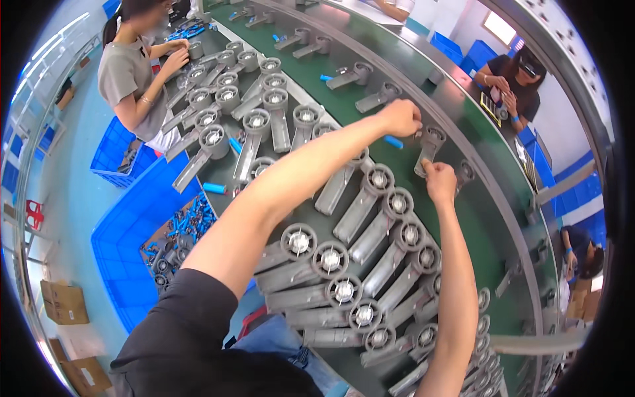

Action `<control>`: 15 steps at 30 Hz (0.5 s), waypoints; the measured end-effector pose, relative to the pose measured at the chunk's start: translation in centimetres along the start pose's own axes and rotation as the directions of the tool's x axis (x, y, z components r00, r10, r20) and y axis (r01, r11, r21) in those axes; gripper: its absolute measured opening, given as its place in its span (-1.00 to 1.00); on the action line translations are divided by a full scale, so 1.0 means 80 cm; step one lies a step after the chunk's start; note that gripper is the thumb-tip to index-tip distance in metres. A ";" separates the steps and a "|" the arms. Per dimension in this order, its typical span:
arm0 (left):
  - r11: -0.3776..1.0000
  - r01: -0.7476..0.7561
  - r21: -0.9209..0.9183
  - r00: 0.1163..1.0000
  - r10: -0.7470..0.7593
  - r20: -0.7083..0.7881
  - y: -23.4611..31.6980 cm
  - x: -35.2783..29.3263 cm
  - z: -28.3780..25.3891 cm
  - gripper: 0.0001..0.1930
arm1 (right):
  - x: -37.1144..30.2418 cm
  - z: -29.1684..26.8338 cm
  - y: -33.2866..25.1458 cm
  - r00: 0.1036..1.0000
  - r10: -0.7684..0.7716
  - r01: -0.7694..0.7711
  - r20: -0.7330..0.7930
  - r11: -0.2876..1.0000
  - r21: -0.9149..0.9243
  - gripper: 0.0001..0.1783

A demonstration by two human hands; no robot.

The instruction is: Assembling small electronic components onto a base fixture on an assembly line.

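Both my arms reach out over a green conveyor belt [486,228]. My right hand [441,182] pinches the handle end of a grey handheld fan housing [433,140], whose round head points away from me. Just left of that head is my left hand [401,118], its fingers curled together; whatever they hold, if anything, is too small to make out. Under the left hand a blue cylindrical battery [393,141] lies on the belt. Another grey fan housing [465,172] rests on the belt beyond my right hand.
Rows of grey fan housings [329,258] cover the bench on my side. A blue bin [122,264] at left holds blue batteries and grey parts. One co-worker [135,73] handles parts at upper left; another [512,86] sits across the belt. A metal rail [456,126] runs along the belt.
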State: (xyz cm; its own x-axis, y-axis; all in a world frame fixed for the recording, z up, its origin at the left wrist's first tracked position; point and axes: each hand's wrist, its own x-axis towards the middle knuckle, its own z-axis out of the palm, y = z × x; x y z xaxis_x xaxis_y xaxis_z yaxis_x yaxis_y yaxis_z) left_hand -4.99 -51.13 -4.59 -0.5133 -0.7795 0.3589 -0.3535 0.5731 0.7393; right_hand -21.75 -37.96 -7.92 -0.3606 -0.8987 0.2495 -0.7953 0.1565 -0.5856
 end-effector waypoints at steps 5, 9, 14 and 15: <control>0.802 0.321 0.503 0.851 -0.011 -0.526 -0.139 0.072 -0.149 -0.72 | 0.012 0.021 0.002 0.991 0.024 -0.010 0.133 0.994 -0.109 -0.47; 0.479 0.620 0.621 0.783 -0.420 -0.458 -0.226 0.083 -0.241 -0.51 | -0.005 -0.018 -0.014 0.986 -0.061 0.090 0.153 0.978 -0.188 -0.51; 0.348 0.595 0.725 0.768 -0.512 -0.384 -0.300 0.081 -0.265 -0.42 | -0.064 -0.107 -0.048 0.982 -0.094 0.120 0.164 0.979 -0.162 -0.73; 0.325 0.571 0.754 0.786 -0.483 -0.386 -0.308 0.077 -0.267 -0.46 | -0.075 -0.125 -0.050 0.984 -0.022 0.052 0.179 0.985 -0.166 -0.76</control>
State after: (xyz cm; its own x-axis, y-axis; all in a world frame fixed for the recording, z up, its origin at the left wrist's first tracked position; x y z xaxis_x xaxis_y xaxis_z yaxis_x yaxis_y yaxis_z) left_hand 17.24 -75.46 -8.38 0.0695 -0.9870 0.1446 -0.9976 -0.0681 0.0150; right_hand -21.27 -29.15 0.62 -0.2497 -0.9608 0.1201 -0.8829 0.1750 -0.4358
